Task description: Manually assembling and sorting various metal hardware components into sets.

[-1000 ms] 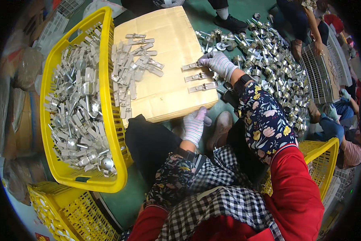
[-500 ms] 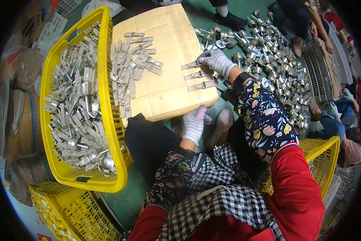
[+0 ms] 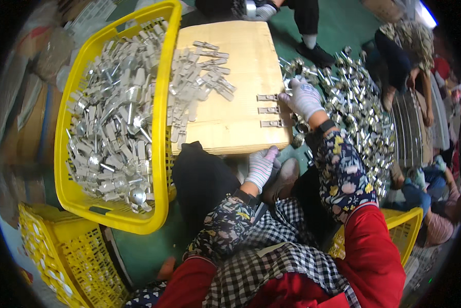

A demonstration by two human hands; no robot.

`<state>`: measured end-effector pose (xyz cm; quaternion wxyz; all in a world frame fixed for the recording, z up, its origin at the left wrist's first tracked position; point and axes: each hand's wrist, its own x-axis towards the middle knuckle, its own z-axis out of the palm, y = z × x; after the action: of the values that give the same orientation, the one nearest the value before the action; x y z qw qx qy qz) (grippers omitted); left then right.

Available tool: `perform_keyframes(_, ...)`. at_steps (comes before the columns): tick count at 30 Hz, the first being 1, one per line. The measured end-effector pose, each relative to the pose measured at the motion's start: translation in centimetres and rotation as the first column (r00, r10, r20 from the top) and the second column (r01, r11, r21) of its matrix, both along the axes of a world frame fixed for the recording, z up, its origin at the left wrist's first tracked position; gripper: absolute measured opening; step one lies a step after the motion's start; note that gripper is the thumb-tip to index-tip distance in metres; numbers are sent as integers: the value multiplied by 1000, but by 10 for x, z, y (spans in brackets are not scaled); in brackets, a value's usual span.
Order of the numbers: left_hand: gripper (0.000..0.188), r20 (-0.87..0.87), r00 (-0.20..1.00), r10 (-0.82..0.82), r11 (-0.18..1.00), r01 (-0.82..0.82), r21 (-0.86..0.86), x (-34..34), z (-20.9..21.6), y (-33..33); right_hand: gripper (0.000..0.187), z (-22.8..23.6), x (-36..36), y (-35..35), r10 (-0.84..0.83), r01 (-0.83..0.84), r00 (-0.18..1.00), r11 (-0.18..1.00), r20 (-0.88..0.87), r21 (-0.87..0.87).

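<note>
Three grey clips (image 3: 268, 110) with metal fittings lie in a short column on the right edge of a cardboard-topped stack (image 3: 241, 66). My gloved right hand (image 3: 305, 98) is beside the farthest of them, fingers apart, thumb side close to its right end; nothing shows in its grasp. At the near edge of the cardboard, my gloved left hand (image 3: 260, 168) is closed, its fingers curled together; whatever they may hold is hidden. A loose heap of similar clips (image 3: 197, 77) covers the left part of the cardboard.
A large yellow basket (image 3: 162, 190) on the left is full of clips and metal parts. Shiny metal cup-shaped parts with stems (image 3: 356, 113) spread over the green floor to the right. More yellow baskets (image 3: 89, 262) stand near me. Other people sit at the far side and right.
The view has shifted, so the cardboard and basket appear lower and farther right. My right hand has drawn slightly off the farthest clip, its fingers loosened. The three clips keep their column.
</note>
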<state>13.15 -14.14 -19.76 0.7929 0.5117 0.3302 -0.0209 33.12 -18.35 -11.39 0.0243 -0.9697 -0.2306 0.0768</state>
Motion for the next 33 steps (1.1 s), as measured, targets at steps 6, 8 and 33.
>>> perform_keyframes(6,31,364,816,-450,230,-288,930,23,-20,-12,23,21,-80,20,406,-525,843,763,353,376)
perform_keyframes(8,30,501,669,-550,351,-359,865,80,2,-28,12,8,-190,147,697,-737,662,539,275,409)
perform_keyframes(33,32,388,905,173,938,-31,-345,39,-56,-25,19,2,-91,93,329,-390,921,775,210,497)
